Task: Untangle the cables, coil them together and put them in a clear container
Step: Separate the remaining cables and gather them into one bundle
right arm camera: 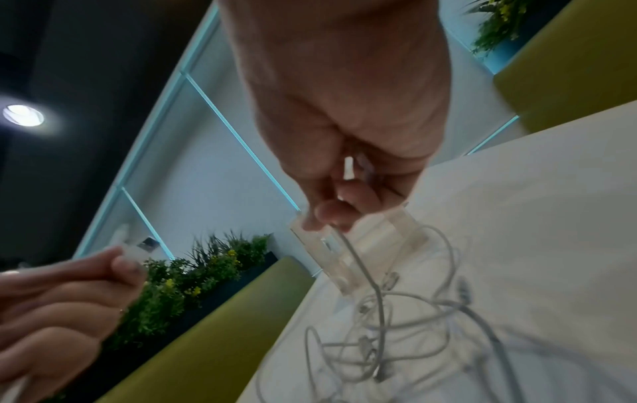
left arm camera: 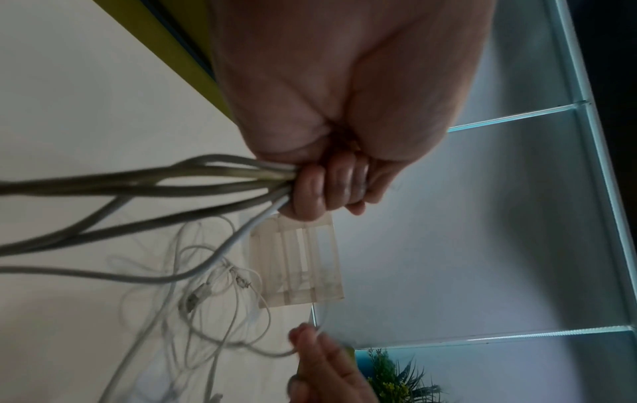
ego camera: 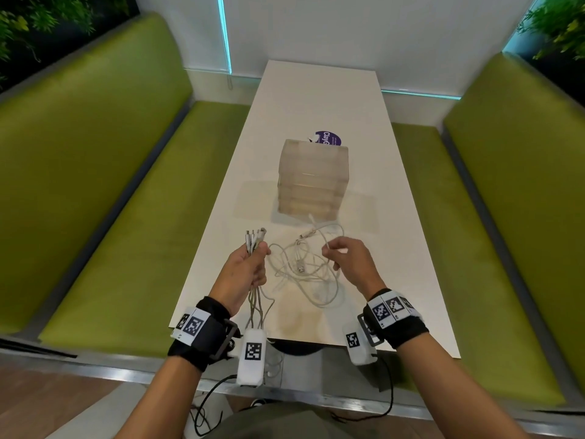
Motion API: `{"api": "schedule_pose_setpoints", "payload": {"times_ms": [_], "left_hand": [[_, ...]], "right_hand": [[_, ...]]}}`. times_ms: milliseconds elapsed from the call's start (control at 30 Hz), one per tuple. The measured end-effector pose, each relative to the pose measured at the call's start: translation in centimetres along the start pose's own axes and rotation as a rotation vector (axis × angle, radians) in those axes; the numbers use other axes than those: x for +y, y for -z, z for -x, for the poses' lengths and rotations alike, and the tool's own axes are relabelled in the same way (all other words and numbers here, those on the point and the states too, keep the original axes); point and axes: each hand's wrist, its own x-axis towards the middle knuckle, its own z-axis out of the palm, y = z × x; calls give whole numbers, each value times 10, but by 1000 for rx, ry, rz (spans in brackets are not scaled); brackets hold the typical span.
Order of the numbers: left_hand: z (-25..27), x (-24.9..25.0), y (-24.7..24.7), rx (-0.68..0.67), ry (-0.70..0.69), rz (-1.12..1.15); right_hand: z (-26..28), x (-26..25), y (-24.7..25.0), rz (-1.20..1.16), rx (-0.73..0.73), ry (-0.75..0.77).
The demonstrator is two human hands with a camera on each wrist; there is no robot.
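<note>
My left hand (ego camera: 250,267) grips a bundle of several white cables (ego camera: 254,240) upright, plug ends sticking out above the fist and strands hanging below it. In the left wrist view its fingers (left arm camera: 327,188) curl round those cables (left arm camera: 206,177). My right hand (ego camera: 345,258) pinches one thin white cable (ego camera: 327,245) lifted off the tangle (ego camera: 304,267), which lies on the white table (ego camera: 316,106) between both hands. In the right wrist view that cable (right arm camera: 362,267) drops from the fingertips (right arm camera: 327,215) to the tangle (right arm camera: 396,327). The clear container (ego camera: 311,177) stands upright just beyond the tangle.
A purple round sticker (ego camera: 329,138) lies on the table behind the container. Green padded benches (ego camera: 95,185) flank the table on both sides. Plants (right arm camera: 193,272) line the walls behind the benches. Black wires from the wrist cameras hang below the table's near edge.
</note>
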Motion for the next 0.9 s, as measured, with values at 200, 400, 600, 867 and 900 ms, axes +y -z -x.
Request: {"api": "schedule_pose_setpoints", "payload": {"times_ms": [200,400,600,867,900], "left_hand": [[-7,-2,-8,-11,-23,87],[-10,0,-6,7,-50,297],[-10,-1,-6,-23,-24,337],[-9,-1,-3,-47,-39,438],[-8,0,-4,-51,-46,441]], "right_hand": [[31,-34,-18,-98,-158,317],[39,-29,-36,-12,-164,389],[44,-28,-53,121,-243,437],[45,-34,-59,-89,-218,318],[45,-34,-60,-104,-213,307]]}}
